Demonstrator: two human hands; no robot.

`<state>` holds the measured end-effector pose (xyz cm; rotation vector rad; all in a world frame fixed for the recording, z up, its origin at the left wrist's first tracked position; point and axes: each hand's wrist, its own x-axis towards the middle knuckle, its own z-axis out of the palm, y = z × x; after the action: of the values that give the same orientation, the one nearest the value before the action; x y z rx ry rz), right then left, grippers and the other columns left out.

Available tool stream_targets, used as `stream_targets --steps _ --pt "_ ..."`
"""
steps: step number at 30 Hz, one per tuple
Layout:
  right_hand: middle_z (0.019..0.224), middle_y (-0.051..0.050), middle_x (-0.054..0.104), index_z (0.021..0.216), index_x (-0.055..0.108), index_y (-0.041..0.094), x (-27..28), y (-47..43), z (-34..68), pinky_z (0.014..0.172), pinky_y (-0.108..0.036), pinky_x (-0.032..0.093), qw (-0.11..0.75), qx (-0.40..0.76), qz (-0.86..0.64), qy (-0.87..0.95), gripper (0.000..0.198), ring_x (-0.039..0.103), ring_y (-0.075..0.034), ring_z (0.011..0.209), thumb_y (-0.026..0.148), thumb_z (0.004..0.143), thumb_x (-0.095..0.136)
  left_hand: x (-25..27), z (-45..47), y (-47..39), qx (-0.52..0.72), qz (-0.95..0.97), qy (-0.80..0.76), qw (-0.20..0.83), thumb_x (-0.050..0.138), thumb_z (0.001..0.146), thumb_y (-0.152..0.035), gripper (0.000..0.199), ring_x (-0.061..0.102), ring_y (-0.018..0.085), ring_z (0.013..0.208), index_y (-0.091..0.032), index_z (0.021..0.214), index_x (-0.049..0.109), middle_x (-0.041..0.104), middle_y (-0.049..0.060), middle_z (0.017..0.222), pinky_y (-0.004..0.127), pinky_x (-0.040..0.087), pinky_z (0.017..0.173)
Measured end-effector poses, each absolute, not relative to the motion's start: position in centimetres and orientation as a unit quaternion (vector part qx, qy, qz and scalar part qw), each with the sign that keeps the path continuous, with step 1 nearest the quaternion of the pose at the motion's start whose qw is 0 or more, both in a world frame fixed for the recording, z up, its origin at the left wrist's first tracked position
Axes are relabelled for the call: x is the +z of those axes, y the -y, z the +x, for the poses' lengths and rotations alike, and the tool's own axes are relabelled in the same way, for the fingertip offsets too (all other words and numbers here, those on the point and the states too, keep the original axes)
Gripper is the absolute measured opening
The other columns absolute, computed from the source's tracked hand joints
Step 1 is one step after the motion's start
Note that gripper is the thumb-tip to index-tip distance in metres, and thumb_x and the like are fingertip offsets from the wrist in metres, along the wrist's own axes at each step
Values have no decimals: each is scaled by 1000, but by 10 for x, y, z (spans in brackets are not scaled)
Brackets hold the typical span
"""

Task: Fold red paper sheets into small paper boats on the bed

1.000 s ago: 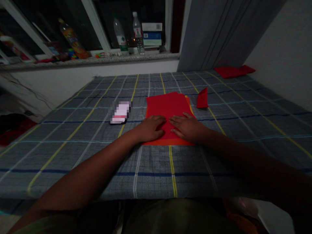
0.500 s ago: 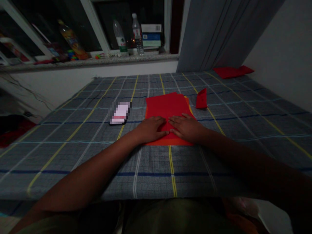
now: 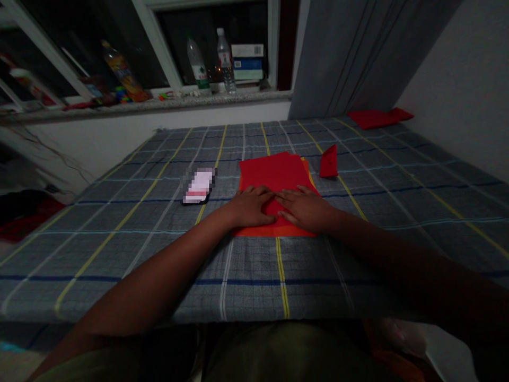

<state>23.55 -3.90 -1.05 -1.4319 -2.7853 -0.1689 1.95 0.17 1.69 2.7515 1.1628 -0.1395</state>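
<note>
A red sheet of paper (image 3: 274, 170) lies flat before me, on top of orange paper (image 3: 274, 232) whose edges show at the front and right. My left hand (image 3: 254, 206) rests palm down on the left part of the red sheet, fingers stretched out. Across from it, my right hand (image 3: 304, 207) lies flat on the right part with its fingers extended. The fingertips of the two hands come close together near the middle of the paper. Neither hand grasps anything. How many sheets are stacked cannot be told.
The paper lies on a checked grey cloth (image 3: 159, 254). A phone with a blurred screen (image 3: 200, 185) is at the left, a folded red paper piece (image 3: 328, 162) at the right. Farther back lies more red paper (image 3: 377, 118). Bottles (image 3: 226, 63) and boxes (image 3: 247, 63) stand on the windowsill.
My left hand has shifted slightly to the right and its fingers are a little more arched. My right hand stays almost in place on the paper. The view has moved slightly.
</note>
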Motion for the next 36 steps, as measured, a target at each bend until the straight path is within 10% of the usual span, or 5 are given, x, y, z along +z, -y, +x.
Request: stream_targets --steps 13,17,36 --pt "147 -22 62 140 64 8 -4 45 235 124 -55 25 58 -82 -432 896 47 56 -33 138 34 103 54 13 13 -7 -52 931 -355 68 45 95 -70 82 41 42 142 -23 163 39 37 7 170 62 34 115" --pt "115 -13 77 112 78 15 6 59 227 122 -53 27 12 -84 -385 919 32 67 -27 115 24 105 48 12 13 -8 -53 929 -361 69 47 94 -69 84 41 41 143 -24 163 37 36 6 170 62 34 115" --pt "103 -18 79 101 78 12 6 61 229 108 -48 40 -88 -86 -461 879 34 72 -30 98 10 93 46 15 14 -8 -52 925 -368 77 52 91 -71 86 43 41 142 -27 163 37 37 7 170 61 34 114"
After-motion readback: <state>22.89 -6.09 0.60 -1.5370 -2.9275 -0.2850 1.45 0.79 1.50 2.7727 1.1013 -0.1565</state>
